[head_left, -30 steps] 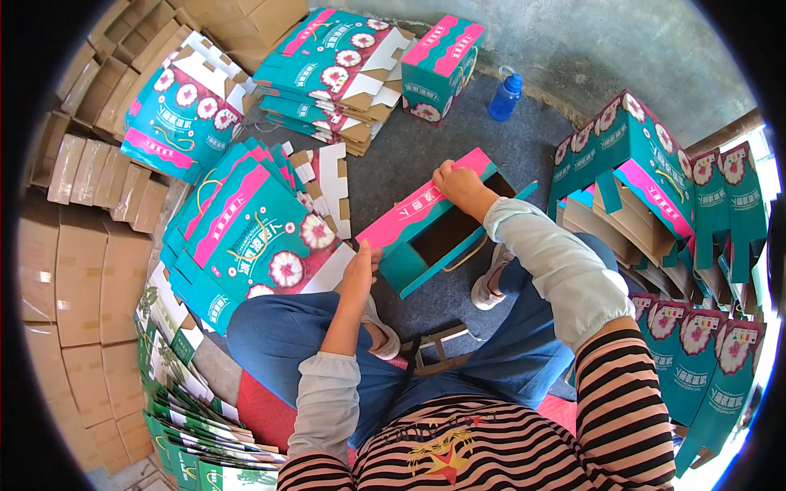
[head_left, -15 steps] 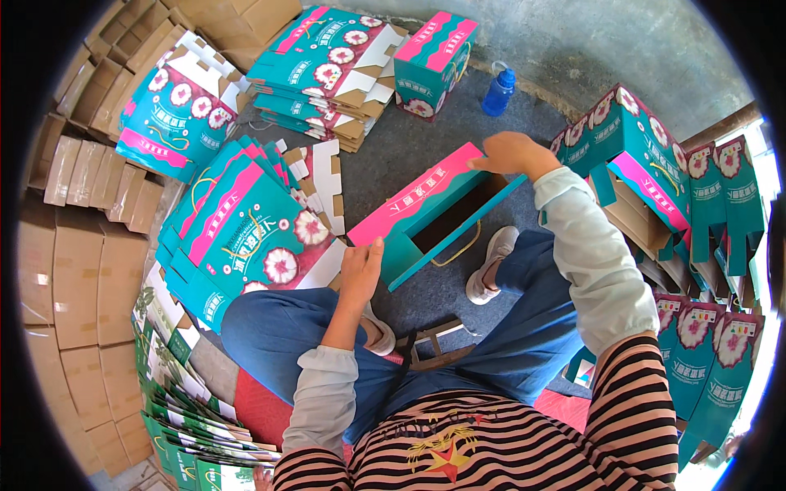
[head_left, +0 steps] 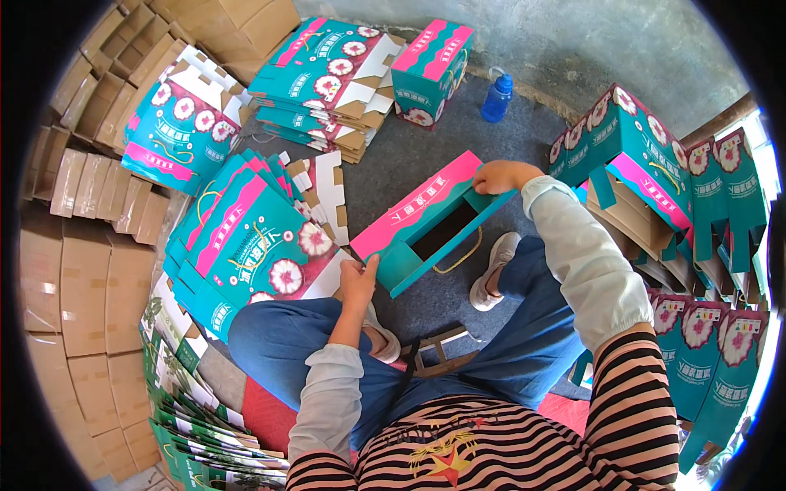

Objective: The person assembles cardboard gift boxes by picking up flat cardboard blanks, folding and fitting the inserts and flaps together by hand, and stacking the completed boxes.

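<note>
A teal and pink gift box (head_left: 417, 196) with a yellow cord handle (head_left: 460, 254) stands in front of my knees, a dark opening showing in its top. My left hand (head_left: 358, 282) grips the near-left corner, thumb against the side. At the far-right end my right hand (head_left: 505, 176) is closed on the edge, beside a small end flap (head_left: 483, 199) lying inward. To the left, a pile of flattened gift boxes (head_left: 246, 237) reaches close to my left knee.
More flat boxes (head_left: 319, 69) lie at the back beside a finished box (head_left: 431, 69) and a blue water bottle (head_left: 497, 98). Assembled boxes (head_left: 630, 155) are stacked on the right. Brown cartons (head_left: 86, 286) line the left, with green printed sheets (head_left: 196, 425) below.
My right hand has turned from an outstretched grip to curled fingers at the box's right end, where an end flap now lies inward. My left hand still holds the near corner.
</note>
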The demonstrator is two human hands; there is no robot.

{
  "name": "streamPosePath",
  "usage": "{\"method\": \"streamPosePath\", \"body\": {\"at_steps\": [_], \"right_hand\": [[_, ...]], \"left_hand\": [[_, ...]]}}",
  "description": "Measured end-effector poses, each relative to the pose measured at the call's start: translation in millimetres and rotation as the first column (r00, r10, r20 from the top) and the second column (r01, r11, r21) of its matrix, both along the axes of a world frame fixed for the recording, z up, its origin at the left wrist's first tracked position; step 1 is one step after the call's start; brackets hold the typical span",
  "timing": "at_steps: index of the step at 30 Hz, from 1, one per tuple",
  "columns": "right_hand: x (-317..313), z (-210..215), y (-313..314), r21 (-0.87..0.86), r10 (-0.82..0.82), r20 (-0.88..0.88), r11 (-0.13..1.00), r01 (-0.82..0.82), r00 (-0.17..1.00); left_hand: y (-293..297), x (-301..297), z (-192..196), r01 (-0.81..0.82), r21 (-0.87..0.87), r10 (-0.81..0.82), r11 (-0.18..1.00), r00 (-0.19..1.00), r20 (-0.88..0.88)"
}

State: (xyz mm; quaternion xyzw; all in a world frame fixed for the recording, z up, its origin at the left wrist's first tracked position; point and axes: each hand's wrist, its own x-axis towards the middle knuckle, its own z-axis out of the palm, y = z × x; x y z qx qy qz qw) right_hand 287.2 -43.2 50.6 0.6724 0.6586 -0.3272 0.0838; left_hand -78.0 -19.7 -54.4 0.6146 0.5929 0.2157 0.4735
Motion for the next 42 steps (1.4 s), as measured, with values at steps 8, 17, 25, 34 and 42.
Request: {"method": "streamPosePath", "body": {"at_steps": [8, 17, 25, 34, 42], "right_hand": [[10, 14, -7, -0.069, -0.052, 0.063, 0.996, 0.056, 0.997], [3, 6, -6, 0.054, -0.299, 0.102, 0.954, 0.295, 0.949], [-5, -4, -10, 0.038, -0.428, 0.167, 0.903, 0.428, 0.888], [-14, 13, -16, 0.082, -0.46, 0.178, 0.888, 0.453, 0.87], [-16, 17, -14, -0.055, -0.474, 0.132, 0.873, 0.484, 0.87]], "left_hand": [[-2, 0, 16, 0.07, -0.118, -0.07, 0.991, 0.998, 0.009], [0, 3, 29, 0.105, -0.581, -0.057, 0.807, 0.993, 0.099], [-4, 10, 25, 0.246, -0.62, -0.184, 0.745, 0.969, 0.164], [-9, 10, 20, 0.233, -0.568, -0.171, 0.79, 0.972, 0.162], [-5, 4, 28, 0.32, -0.631, -0.214, 0.707, 0.947, 0.239]]}}
